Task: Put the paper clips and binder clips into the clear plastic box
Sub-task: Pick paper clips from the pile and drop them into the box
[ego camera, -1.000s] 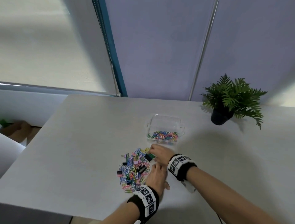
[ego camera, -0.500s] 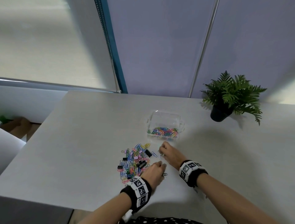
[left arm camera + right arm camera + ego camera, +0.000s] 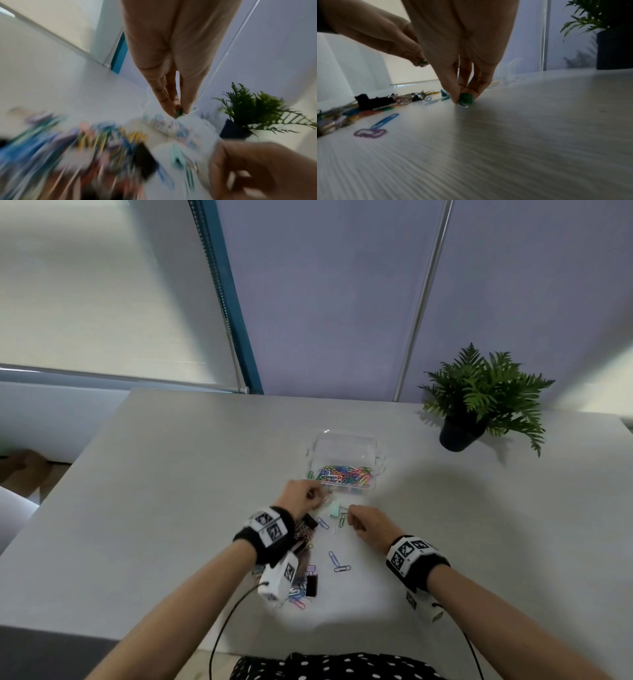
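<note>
Fingertips of the right hand [image 3: 464, 75] pinch a green paper clip [image 3: 466, 99] low against the table [image 3: 539, 128], with the loose pile of clips [image 3: 301, 546] (paper clips and black binder clips mixed) lying to its left. Beyond that pile the left hand [image 3: 303, 501] pinches a few paper clips [image 3: 178, 114] in the air, raised just short of the clear plastic box [image 3: 344, 465]. That box sits just ahead of both hands, its bottom already holding coloured clips.
</note>
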### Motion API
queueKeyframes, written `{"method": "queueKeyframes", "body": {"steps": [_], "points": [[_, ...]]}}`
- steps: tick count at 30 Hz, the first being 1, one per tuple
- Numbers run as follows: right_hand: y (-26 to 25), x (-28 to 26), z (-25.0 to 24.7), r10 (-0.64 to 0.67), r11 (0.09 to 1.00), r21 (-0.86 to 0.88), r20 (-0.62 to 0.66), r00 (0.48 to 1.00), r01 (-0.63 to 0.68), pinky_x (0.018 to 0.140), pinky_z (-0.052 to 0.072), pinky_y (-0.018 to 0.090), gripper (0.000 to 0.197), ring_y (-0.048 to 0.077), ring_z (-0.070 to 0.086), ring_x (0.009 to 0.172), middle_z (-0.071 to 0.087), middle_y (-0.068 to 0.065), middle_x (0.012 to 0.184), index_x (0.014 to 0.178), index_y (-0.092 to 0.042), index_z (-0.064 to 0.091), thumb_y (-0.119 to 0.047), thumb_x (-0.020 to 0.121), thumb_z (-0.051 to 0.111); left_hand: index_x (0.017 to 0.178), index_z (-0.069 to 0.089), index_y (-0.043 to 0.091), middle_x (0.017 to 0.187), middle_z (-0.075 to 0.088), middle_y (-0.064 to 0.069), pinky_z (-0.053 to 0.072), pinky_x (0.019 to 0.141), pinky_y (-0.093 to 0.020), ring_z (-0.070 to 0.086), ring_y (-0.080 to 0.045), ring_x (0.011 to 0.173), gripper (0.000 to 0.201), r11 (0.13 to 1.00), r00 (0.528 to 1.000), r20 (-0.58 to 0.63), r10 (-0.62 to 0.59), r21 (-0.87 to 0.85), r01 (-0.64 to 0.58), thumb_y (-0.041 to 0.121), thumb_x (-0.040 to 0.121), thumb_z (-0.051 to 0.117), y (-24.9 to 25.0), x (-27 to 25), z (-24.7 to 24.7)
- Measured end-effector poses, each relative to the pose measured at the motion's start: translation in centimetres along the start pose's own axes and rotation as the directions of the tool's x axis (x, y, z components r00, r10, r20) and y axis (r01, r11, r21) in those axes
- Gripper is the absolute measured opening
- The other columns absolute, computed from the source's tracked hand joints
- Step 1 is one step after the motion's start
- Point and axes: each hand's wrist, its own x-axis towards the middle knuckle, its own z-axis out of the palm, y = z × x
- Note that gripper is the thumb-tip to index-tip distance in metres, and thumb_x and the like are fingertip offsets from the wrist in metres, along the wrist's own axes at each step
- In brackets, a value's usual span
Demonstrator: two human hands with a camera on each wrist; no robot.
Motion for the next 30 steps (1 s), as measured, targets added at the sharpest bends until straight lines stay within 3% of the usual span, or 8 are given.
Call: {"method": "queueKeyframes", "body": {"steps": [5, 13, 17, 20, 22, 25, 27, 30], "points": [[0.0, -0.2, -1.5, 0.157, 0.972, 0.186, -0.063, 0.986, -0.143, 0.063, 0.041, 0.017, 0.029, 0.014, 0.050, 0.065, 0.056, 0.001, 0.071, 0.070, -0.017, 0.051, 0.011, 0.067, 0.056, 0.100, 0.066, -0.001, 0.105, 0.068, -0.017, 0.047, 0.092, -0.027, 0.063, -0.028, 0.100, 0.016, 0.999, 0.997, -0.081, -0.006, 0.043, 0.009, 0.004, 0.086, 0.058, 1.0, 5.9, -3.1], [-0.3, 4.3, -7.1, 0.379, 0.837, 0.509, -0.276, 0.883, -0.200, 0.082, 0.055, 0.043, 0.015, 0.028, 0.066, 0.075, 0.068, 0.015, 0.079, 0.072, -0.015, 0.063, -0.002, 0.075, 0.069, 0.121, 0.060, 0.010, 0.128, 0.060, -0.010, 0.034, 0.108, -0.030, 0.053, -0.024, 0.121, 0.033, 0.964, 0.993, 0.110, 0.032, 0.259, -0.060, 0.002, 0.091, 0.047, -0.3, 6.8, -2.6], [-2.1, 5.1, -6.5, 0.098, 0.989, 0.137, -0.385, 0.918, -0.048, 0.086, 0.049, 0.046, 0.011, 0.030, 0.063, 0.080, 0.068, 0.017, 0.086, 0.084, -0.002, 0.065, -0.003, 0.082, 0.054, 0.110, 0.065, 0.009, 0.118, 0.065, -0.012, 0.042, 0.103, -0.034, 0.058, -0.026, 0.110, 0.028, 0.977, 0.996, -0.081, 0.033, 0.213, -0.015, 0.000, 0.091, 0.047, -2.4, 4.8, -2.3], [-4.1, 3.4, -4.2, -0.095, 0.988, -0.128, -0.064, 0.993, 0.086, 0.080, 0.045, 0.035, 0.015, 0.030, 0.060, 0.088, 0.065, 0.015, 0.093, 0.089, -0.003, 0.062, -0.008, 0.089, 0.048, 0.098, 0.067, 0.005, 0.105, 0.068, -0.013, 0.047, 0.092, -0.029, 0.063, -0.026, 0.098, 0.019, 0.977, 0.995, -0.098, -0.022, 0.211, 0.042, 0.004, 0.090, 0.050, -3.8, 3.0, -1.3], [-4.7, 2.0, -2.5, -0.003, 0.960, -0.280, 0.102, 0.995, 0.032, 0.077, 0.044, 0.033, 0.019, 0.027, 0.057, 0.094, 0.060, 0.011, 0.102, 0.096, -0.006, 0.057, -0.021, 0.092, 0.047, 0.099, 0.065, 0.004, 0.105, 0.067, -0.013, 0.049, 0.090, -0.033, 0.063, -0.028, 0.098, 0.018, 0.954, 0.996, 0.010, -0.085, 0.290, 0.078, 0.014, 0.090, 0.053, -3.9, 2.1, -0.3], [-4.1, 0.0, -0.9, 0.259, 0.908, -0.353, 0.058, 0.964, -0.223, 0.083, 0.045, 0.038, 0.041, 0.026, 0.050, 0.104, 0.049, 0.010, 0.115, 0.111, -0.006, 0.047, -0.037, 0.086, 0.056, 0.106, 0.056, 0.003, 0.110, 0.059, -0.013, 0.049, 0.089, -0.037, 0.058, -0.029, 0.102, 0.033, 0.931, 0.987, 0.017, -0.160, 0.334, 0.145, 0.031, 0.089, 0.056, -3.2, 1.6, 1.0], [-3.7, -1.1, -0.4, 0.394, 0.869, -0.354, 0.070, 0.916, -0.347, 0.088, 0.044, 0.041, 0.063, 0.029, 0.043, 0.113, 0.041, 0.011, 0.123, 0.120, -0.005, 0.039, -0.043, 0.078, 0.065, 0.112, 0.052, 0.001, 0.117, 0.056, -0.014, 0.046, 0.090, -0.039, 0.053, -0.031, 0.110, 0.035, 0.911, 0.985, -0.015, -0.173, 0.377, 0.166, 0.028, 0.090, 0.054, -2.5, 1.7, 1.6], [-3.7, -2.4, 1.0, 0.395, 0.870, -0.354, 0.087, 0.915, -0.342, 0.086, 0.045, 0.040, 0.074, 0.028, 0.038, 0.114, 0.037, 0.011, 0.124, 0.120, -0.007, 0.035, -0.043, 0.069, 0.073, 0.115, 0.052, 0.002, 0.121, 0.056, -0.016, 0.046, 0.091, -0.040, 0.053, -0.032, 0.113, 0.026, 0.876, 0.985, -0.022, -0.170, 0.454, 0.162, 0.011, 0.092, 0.044, -2.0, 1.5, 2.2]]}}
